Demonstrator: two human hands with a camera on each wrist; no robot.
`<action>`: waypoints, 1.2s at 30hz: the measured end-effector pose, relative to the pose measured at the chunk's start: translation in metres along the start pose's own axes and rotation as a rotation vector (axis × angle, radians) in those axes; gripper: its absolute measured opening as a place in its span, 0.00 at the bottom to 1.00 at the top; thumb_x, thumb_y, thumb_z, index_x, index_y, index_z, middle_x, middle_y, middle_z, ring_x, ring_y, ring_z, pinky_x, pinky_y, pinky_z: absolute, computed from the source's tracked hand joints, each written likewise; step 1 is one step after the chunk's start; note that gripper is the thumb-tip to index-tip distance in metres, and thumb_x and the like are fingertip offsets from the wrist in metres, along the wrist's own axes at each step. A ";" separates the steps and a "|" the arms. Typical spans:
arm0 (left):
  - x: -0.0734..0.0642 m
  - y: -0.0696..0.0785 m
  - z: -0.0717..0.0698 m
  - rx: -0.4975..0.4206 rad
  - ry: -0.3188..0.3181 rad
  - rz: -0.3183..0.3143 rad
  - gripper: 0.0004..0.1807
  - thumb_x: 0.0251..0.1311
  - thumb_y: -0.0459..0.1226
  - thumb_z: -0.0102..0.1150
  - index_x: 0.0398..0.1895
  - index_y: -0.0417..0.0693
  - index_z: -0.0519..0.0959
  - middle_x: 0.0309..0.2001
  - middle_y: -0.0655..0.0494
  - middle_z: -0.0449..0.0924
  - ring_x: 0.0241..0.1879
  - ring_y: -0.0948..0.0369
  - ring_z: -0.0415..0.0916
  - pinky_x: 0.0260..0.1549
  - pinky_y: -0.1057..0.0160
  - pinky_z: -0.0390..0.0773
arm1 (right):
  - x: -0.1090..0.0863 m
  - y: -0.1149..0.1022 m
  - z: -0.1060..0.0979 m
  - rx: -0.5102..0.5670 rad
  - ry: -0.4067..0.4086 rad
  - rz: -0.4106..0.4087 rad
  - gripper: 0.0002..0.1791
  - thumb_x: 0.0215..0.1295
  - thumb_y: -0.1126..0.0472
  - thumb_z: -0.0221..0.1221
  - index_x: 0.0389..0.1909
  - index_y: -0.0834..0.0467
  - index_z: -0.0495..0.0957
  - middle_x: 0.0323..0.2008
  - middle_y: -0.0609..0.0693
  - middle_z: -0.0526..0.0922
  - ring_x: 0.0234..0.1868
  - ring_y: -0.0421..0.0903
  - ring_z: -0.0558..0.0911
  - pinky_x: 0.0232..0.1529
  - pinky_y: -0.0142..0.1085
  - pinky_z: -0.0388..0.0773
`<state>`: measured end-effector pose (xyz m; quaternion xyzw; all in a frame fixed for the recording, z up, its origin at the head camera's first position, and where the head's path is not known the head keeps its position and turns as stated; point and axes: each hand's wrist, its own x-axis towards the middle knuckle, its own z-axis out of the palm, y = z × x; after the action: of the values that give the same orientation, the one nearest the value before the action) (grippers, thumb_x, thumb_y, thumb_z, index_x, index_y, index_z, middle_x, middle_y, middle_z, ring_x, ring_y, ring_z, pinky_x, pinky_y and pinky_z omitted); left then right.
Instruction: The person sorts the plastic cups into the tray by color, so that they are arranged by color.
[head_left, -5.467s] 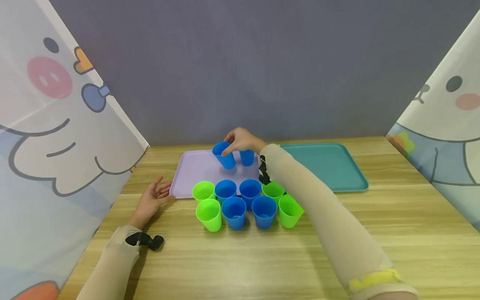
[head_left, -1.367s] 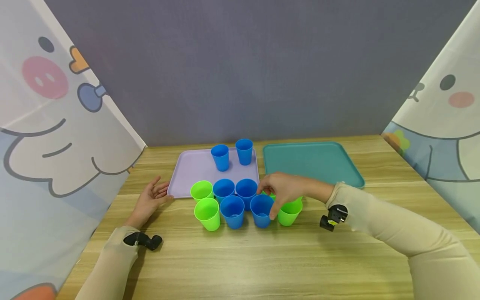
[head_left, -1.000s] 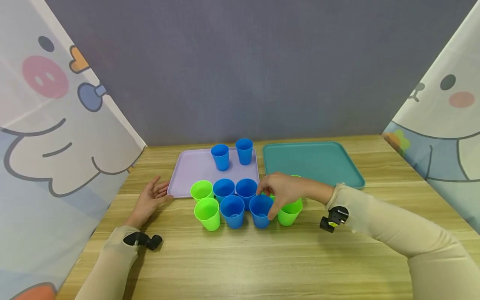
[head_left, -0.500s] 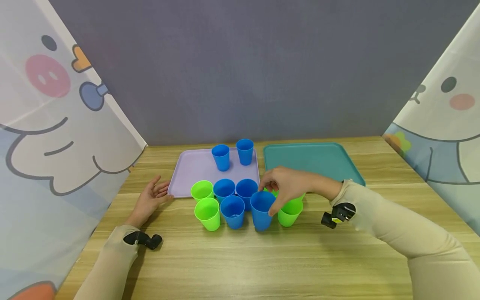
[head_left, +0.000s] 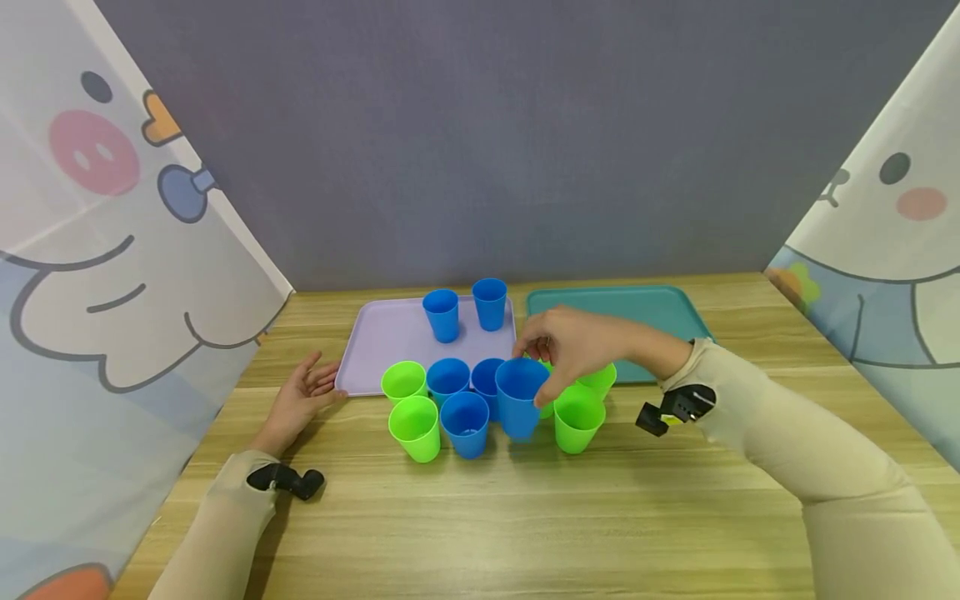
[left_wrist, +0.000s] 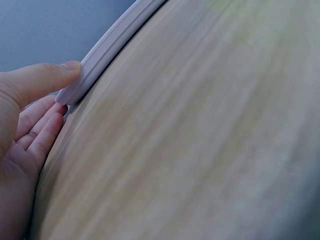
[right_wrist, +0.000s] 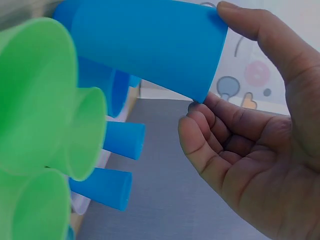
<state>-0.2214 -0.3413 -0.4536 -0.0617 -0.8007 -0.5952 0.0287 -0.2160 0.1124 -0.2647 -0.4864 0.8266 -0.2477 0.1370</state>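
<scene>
In the head view, my right hand (head_left: 573, 343) pinches the rim of a blue plastic cup (head_left: 517, 408) between thumb and fingertips. The cup is lifted and slightly tilted, overlapping another blue cup (head_left: 483, 385) behind it. The right wrist view shows the thumb (right_wrist: 247, 22) on one side of the held cup's (right_wrist: 145, 42) rim and fingertips on the other. My left hand (head_left: 296, 404) lies at the lilac tray's (head_left: 386, 337) near-left corner. In the left wrist view its thumb (left_wrist: 47, 80) touches the tray's edge (left_wrist: 102, 55), with loosely extended fingers beside the corner.
Two blue cups, one a little nearer (head_left: 442, 317) and one behind (head_left: 490, 305), stand on the lilac tray. Green cups flank the group at left (head_left: 416, 427) and right (head_left: 579, 417), with blue cups (head_left: 465, 423) between. A teal tray (head_left: 637, 304) lies back right, partly behind my right arm.
My right hand comes from the lilac tray, where it set down a blue cup, to the front row. It has now raised a front blue cup upward and away from me. The left hand stays put.
</scene>
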 end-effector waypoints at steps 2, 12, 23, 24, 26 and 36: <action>0.000 -0.001 0.000 -0.001 0.001 0.004 0.51 0.60 0.22 0.64 0.77 0.30 0.39 0.67 0.26 0.63 0.50 0.76 0.72 0.50 0.79 0.73 | 0.001 -0.001 -0.004 0.005 0.012 0.003 0.26 0.43 0.56 0.78 0.44 0.63 0.83 0.29 0.46 0.76 0.30 0.42 0.73 0.29 0.33 0.74; 0.001 -0.002 -0.002 0.013 -0.011 0.013 0.51 0.60 0.23 0.64 0.77 0.30 0.38 0.67 0.26 0.62 0.53 0.73 0.73 0.51 0.79 0.73 | 0.011 -0.005 -0.020 0.001 0.049 0.008 0.28 0.44 0.57 0.77 0.48 0.63 0.83 0.30 0.47 0.77 0.31 0.46 0.75 0.31 0.35 0.77; -0.001 -0.004 -0.001 -0.005 -0.003 0.040 0.51 0.59 0.22 0.64 0.76 0.27 0.39 0.66 0.22 0.61 0.50 0.78 0.73 0.50 0.79 0.74 | 0.032 -0.002 -0.034 -0.060 0.106 0.056 0.29 0.46 0.56 0.76 0.49 0.65 0.82 0.34 0.50 0.78 0.33 0.46 0.75 0.34 0.38 0.78; 0.000 -0.004 -0.001 -0.009 0.001 0.036 0.50 0.59 0.22 0.64 0.76 0.27 0.39 0.66 0.23 0.62 0.50 0.78 0.73 0.50 0.79 0.74 | 0.034 -0.001 -0.035 -0.058 0.111 0.064 0.29 0.47 0.56 0.76 0.50 0.65 0.82 0.34 0.50 0.78 0.33 0.46 0.76 0.34 0.38 0.78; -0.001 -0.003 -0.002 -0.012 0.000 0.032 0.51 0.59 0.22 0.63 0.76 0.28 0.39 0.66 0.24 0.62 0.50 0.78 0.73 0.50 0.79 0.73 | 0.038 -0.001 -0.037 -0.053 0.118 0.077 0.29 0.47 0.56 0.76 0.50 0.65 0.81 0.34 0.50 0.78 0.34 0.47 0.75 0.35 0.38 0.78; 0.002 -0.002 -0.002 -0.006 -0.008 0.037 0.51 0.59 0.21 0.63 0.76 0.28 0.38 0.67 0.24 0.62 0.52 0.75 0.73 0.50 0.78 0.74 | 0.058 0.000 -0.042 -0.028 0.156 0.142 0.31 0.47 0.55 0.76 0.52 0.64 0.82 0.35 0.52 0.80 0.37 0.48 0.76 0.37 0.38 0.77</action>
<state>-0.2234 -0.3437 -0.4546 -0.0789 -0.7979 -0.5965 0.0362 -0.2640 0.0733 -0.2288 -0.4077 0.8706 -0.2627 0.0827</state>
